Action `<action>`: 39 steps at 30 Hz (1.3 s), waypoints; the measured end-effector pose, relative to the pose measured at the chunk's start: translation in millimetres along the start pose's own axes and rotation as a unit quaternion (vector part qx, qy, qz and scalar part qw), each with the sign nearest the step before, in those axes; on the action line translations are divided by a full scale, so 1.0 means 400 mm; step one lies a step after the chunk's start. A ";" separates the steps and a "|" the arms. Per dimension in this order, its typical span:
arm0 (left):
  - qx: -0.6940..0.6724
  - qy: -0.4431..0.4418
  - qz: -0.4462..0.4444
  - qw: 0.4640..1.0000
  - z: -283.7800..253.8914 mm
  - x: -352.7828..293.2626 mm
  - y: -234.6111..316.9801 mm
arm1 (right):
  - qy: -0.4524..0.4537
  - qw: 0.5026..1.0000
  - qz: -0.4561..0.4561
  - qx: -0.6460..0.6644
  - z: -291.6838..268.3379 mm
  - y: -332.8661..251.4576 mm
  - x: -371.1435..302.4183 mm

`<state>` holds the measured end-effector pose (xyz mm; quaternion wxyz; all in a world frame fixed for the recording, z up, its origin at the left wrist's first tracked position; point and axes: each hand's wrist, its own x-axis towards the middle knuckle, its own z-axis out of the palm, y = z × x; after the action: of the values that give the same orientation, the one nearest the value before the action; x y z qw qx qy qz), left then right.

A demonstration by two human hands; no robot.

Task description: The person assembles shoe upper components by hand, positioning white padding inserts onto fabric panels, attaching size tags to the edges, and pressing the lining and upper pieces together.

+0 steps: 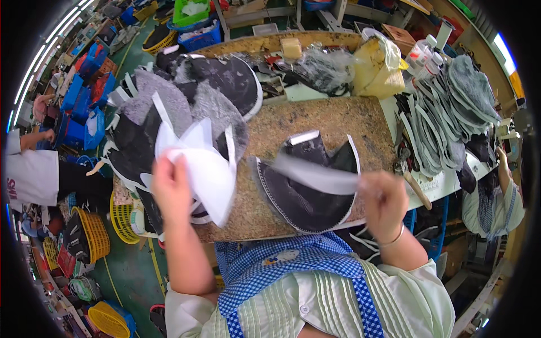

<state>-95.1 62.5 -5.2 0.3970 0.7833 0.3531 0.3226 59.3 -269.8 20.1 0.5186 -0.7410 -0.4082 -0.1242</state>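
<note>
My left hand (172, 188) pinches a few thin white curved sheets (209, 179) above the left part of the worktop. A pale curved strip (318, 177), smeared by motion, runs leftward from the closed fingers of my right hand (385, 204). Beneath that strip lies a black half-round fabric piece (307, 213) with a white stitched edge and a notch at its top. Grey and black fabric pieces (163, 98) with white edging are heaped behind and beside my left hand. A wooden-handled tool (418, 190) rests past my right hand.
The brown board (315, 115) fills the middle of the bench. Grey fabric pieces (431, 127) stand stacked at the right. A yellow bag (378, 70), clear bottles (421, 53) and clear plastic wrap (324, 65) are at the back. Co-workers are at both sides, baskets (93, 234) on the floor.
</note>
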 end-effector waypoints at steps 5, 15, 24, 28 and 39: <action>0.080 0.050 0.164 0.982 0.019 -0.046 0.088 | 0.052 0.929 0.334 0.151 -0.052 0.064 -0.033; -0.016 -0.355 0.053 0.933 0.238 -0.266 0.122 | -0.165 0.938 0.305 -0.009 -0.006 0.086 -0.086; 0.023 -0.359 0.067 0.931 0.232 -0.289 0.115 | -0.214 0.943 0.227 -0.116 -0.003 0.078 -0.087; 0.168 -0.243 0.243 0.924 0.223 -0.278 0.127 | -0.162 0.941 -0.143 -0.260 -0.011 0.077 -0.098; -0.019 -0.185 0.226 0.956 0.184 -0.181 0.194 | -0.016 0.997 0.066 -0.026 -0.028 0.117 0.070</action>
<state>-53.5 -58.7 9.3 0.3864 0.8811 0.0812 0.2602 114.2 -272.2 10.6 0.5000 -0.7814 -0.3629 -0.0884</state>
